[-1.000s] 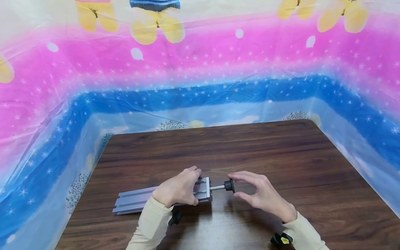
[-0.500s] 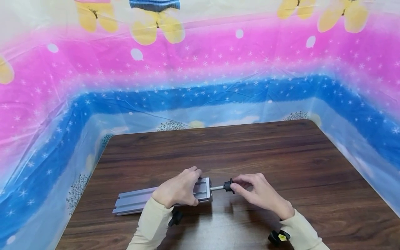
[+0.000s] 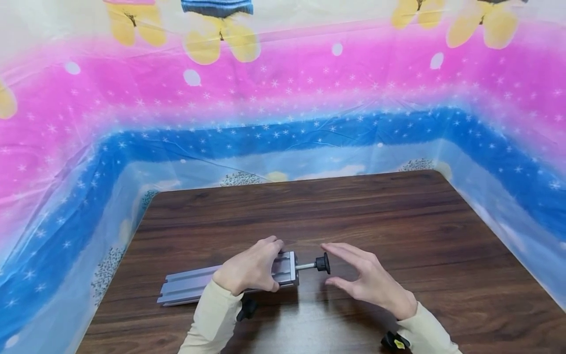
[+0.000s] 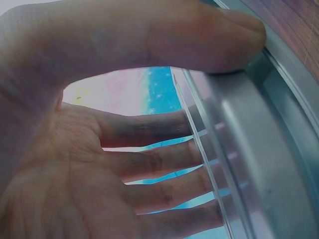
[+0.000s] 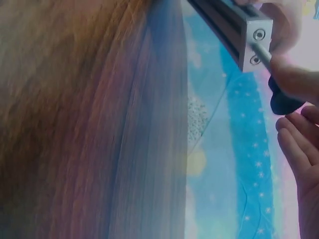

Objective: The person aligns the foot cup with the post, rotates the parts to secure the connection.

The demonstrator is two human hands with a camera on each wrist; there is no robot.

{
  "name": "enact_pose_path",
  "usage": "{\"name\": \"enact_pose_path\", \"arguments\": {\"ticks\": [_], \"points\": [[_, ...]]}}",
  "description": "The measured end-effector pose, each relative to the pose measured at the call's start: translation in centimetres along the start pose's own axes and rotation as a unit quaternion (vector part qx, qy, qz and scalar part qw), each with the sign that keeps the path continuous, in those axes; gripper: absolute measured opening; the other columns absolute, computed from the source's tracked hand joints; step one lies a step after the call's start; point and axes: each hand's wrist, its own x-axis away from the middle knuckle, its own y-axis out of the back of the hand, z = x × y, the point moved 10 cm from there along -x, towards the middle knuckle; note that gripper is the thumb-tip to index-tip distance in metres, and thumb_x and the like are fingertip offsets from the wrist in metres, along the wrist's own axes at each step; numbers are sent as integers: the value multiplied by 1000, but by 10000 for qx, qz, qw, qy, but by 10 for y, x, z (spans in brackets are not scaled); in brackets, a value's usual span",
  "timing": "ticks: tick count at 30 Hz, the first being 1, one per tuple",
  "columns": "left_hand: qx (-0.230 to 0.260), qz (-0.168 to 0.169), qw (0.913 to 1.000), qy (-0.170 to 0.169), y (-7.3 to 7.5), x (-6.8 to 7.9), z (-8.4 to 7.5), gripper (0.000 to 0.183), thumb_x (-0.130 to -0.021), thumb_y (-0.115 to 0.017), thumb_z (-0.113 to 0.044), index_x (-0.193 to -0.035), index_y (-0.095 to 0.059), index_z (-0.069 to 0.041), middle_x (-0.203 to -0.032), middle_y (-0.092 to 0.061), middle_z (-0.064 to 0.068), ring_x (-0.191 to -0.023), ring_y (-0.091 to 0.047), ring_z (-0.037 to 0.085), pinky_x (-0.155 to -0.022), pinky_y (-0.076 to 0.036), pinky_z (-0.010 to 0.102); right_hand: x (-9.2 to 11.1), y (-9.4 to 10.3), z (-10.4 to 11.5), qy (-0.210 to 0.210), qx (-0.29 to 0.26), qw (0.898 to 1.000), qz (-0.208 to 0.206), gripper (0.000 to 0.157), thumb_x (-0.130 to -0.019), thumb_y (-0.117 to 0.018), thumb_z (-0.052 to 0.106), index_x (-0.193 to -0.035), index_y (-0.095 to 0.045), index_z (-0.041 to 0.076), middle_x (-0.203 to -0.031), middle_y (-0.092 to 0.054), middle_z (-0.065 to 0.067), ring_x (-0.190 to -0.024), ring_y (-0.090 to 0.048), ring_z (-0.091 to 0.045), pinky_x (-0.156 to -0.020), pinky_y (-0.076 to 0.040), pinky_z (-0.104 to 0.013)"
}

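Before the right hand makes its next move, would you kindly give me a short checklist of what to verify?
1. Left hand steadying the metal profile: ok, thumb and fingers grip its opposite sides.
2. Right hand gripping the black knob: not ok, fingers and thumb are spread open near it.
3. Rod spanning from knob to end plate: ok, visible between them.
4. End-plate screws tight: cannot tell, though two show in the right wrist view.
5. Metal profile flat on the table: cannot tell.
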Motion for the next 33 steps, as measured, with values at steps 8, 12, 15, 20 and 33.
{"name": "enact_pose_path", "arguments": {"ticks": [8, 12, 15, 20, 33], "points": [[-87, -9, 10000, 26, 0, 0, 2, 54, -62, -88, -8, -108, -61, -2, -100, -56, 7, -86, -50, 20, -77, -48, 37, -3, -5, -5, -291, -54, 9991, 292, 56, -79, -84, 7, -131, -65, 2, -123, -72, -9, -108, -71, -20, -95, -52, -19], [-90, -23, 10000, 16, 0, 1, 1, 55, -62, -88, -7, -109, -61, -1, -100, -56, 7, -86, -50, 19, -77, -48, 37, -5, -7, -14, -686, -271, 9962, 465, 41, -86, -79, 13, -124, -69, 5, -114, -75, -2, -97, -73, -12, -85, -57, -24], [-76, 0, 10000, 21, 0, 1, 1, 56, -62, -88, -7, -110, -61, -1, -99, -56, 7, -86, -50, 20, -77, -48, 38, -5, -10, -19, -947, -370, 9935, 520, 26, -90, -75, 16, -115, -73, 8, -103, -77, 3, -90, -71, -6, -79, -58, -24], [-45, 18, 10000, 31, -1, 1, 0, 56, -62, -89, -7, -110, -61, 0, -98, -55, 6, -84, -49, 19, -75, -48, 37, -4, -16, -28, -1410, -384, 9870, 672, 9, -96, -69, 21, -98, -76, 15, -85, -74, 11, -76, -66, 3, -68, -55, -19], [-18, -46, 10000, -13, 1, 1, 2, 55, -62, -89, -6, -109, -61, 0, -98, -55, 7, -83, -48, 19, -74, -47, 35, -5, -4, -12, -769, -277, 9957, 440, 59, -82, -85, 16, -136, -62, 8, -128, -69, -6, -112, -69, -20, -94, -55, -32]]}}
